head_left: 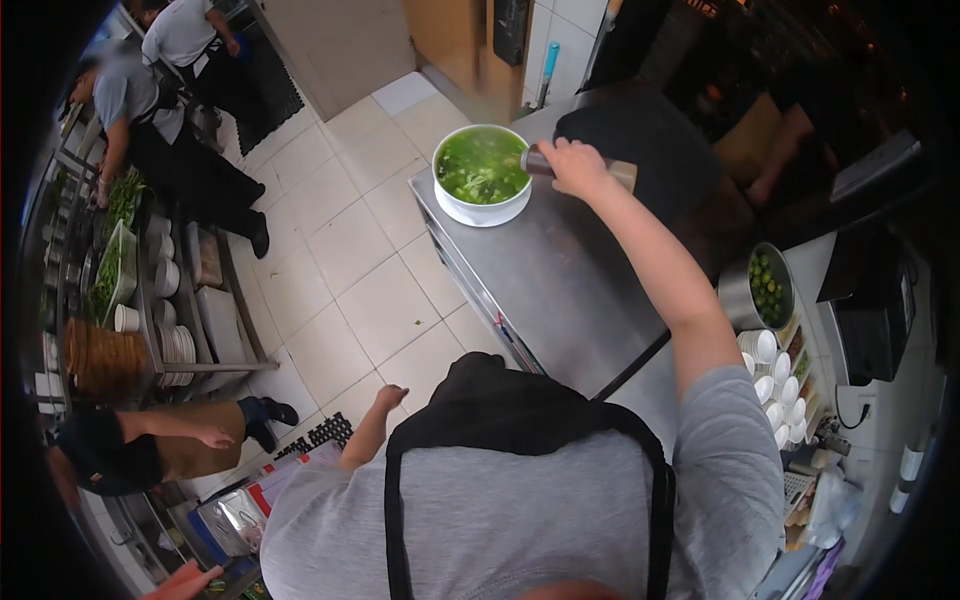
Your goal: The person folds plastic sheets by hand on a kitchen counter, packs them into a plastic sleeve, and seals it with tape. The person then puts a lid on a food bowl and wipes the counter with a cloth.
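Observation:
My right hand (575, 168) is wrapped round a bottle (620, 176) with a dark cap, tilted nearly flat. The capped end of the bottle is over the right rim of a white bowl (482, 212) full of green soup (480, 165). Under the bowl lies a white plate (465, 213), near the far left corner of the steel counter (560, 270). Steam rises above the soup. My left hand (392, 396) is low at my left side, away from the counter, its fingers seemingly curled; whether it holds anything is too small to tell.
Two people in aprons (170, 105) stand at a shelf on the left, another person (190, 440) at lower left. To the right are a steel pot (738, 290) of green pieces and stacked white cups (780, 390). A black cloth-like item (600, 125) lies at the counter's back.

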A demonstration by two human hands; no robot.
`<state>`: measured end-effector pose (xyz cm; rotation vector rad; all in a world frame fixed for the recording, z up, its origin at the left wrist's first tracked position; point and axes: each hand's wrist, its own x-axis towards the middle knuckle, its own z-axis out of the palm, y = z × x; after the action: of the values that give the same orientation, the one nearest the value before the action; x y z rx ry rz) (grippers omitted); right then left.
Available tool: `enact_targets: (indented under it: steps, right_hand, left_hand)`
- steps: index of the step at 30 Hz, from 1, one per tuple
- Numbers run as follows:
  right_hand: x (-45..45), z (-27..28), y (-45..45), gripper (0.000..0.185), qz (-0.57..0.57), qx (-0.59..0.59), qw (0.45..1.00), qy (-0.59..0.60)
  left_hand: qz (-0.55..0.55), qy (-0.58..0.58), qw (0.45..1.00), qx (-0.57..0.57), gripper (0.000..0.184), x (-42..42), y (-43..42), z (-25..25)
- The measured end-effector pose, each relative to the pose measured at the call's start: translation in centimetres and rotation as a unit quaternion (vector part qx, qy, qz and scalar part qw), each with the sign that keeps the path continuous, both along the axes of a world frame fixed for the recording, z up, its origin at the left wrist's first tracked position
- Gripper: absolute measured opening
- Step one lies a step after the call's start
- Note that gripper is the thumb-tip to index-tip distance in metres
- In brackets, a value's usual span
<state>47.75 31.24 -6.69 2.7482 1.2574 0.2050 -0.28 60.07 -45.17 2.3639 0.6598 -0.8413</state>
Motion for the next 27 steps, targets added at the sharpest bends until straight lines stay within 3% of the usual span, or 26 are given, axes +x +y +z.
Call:
enact_targets:
  steps: [2, 5, 9, 11, 13, 16, 17, 19, 20, 22, 24, 25, 26, 27]
  right_hand:
    - [0.8, 0.2, -0.7, 0.047, -0.026, 0.009, 1.000, 0.007]
    - [-0.1, 0.6, -2.5, 0.048, -0.061, 0.020, 0.998, 0.025]
    - [-2.8, -0.8, -4.7, 0.053, -0.072, 0.050, 0.989, 0.115]
    - [-4.2, -1.9, -5.7, 0.057, -0.103, 0.131, 0.973, 0.158]
    - [-6.3, -1.1, -7.6, 0.064, -0.113, 0.198, 0.955, 0.188]
    - [-10.4, 1.3, -11.5, 0.074, -0.173, 0.420, 0.845, 0.281]
    - [-11.3, 1.1, -13.6, 0.072, -0.172, 0.457, 0.832, 0.265]
    - [-14.0, 1.7, -18.3, 0.072, -0.207, 0.519, 0.786, 0.266]
    - [-15.6, 2.4, -21.0, 0.071, -0.220, 0.540, 0.773, 0.250]
    - [-19.1, 3.3, -26.7, 0.072, -0.248, 0.579, 0.750, 0.201]
    - [-23.1, 4.3, -32.0, 0.074, -0.267, 0.621, 0.721, 0.153]
    - [-24.6, 3.6, -35.3, 0.074, -0.283, 0.621, 0.722, 0.112]
    - [-26.3, 3.9, -38.0, 0.070, -0.314, 0.623, 0.712, 0.081]
    - [-28.4, 4.1, -40.5, 0.066, -0.344, 0.623, 0.700, 0.057]
  left_hand:
    - [-0.118, -0.009, 0.993, -0.020, 0.045, -0.6, 0.7, -5.2]
    - [-0.074, 0.005, 0.997, -0.035, 0.045, 2.6, 0.3, -1.1]
    - [-0.069, 0.004, 0.998, 0.003, 0.046, 7.0, 1.6, -0.1]
    - [-0.118, -0.018, 0.993, 0.011, 0.046, 9.1, 2.5, -1.0]
    - [-0.121, -0.028, 0.992, 0.030, 0.043, 11.8, 1.4, 2.0]
    - [-0.121, -0.017, 0.992, 0.033, 0.044, 15.0, -0.5, 2.8]
    - [-0.106, -0.020, 0.994, 0.015, 0.044, 15.8, -1.4, 2.8]
    - [-0.277, -0.042, 0.959, 0.043, 0.043, 17.7, -2.9, 1.2]
    - [-0.307, -0.048, 0.950, 0.038, 0.043, 18.6, -3.9, 0.8]
    - [-0.278, -0.052, 0.959, 0.027, 0.045, 19.5, -7.2, 0.5]
    - [-0.439, -0.063, 0.895, 0.042, 0.048, 20.9, -10.6, -0.5]
    - [-0.448, -0.087, 0.889, 0.030, 0.046, 21.1, -11.4, -3.6]
    - [-0.318, -0.018, 0.948, -0.017, 0.044, 20.5, -15.1, 1.4]
    - [-0.352, -0.022, 0.936, -0.015, 0.043, 20.0, -17.5, 2.7]
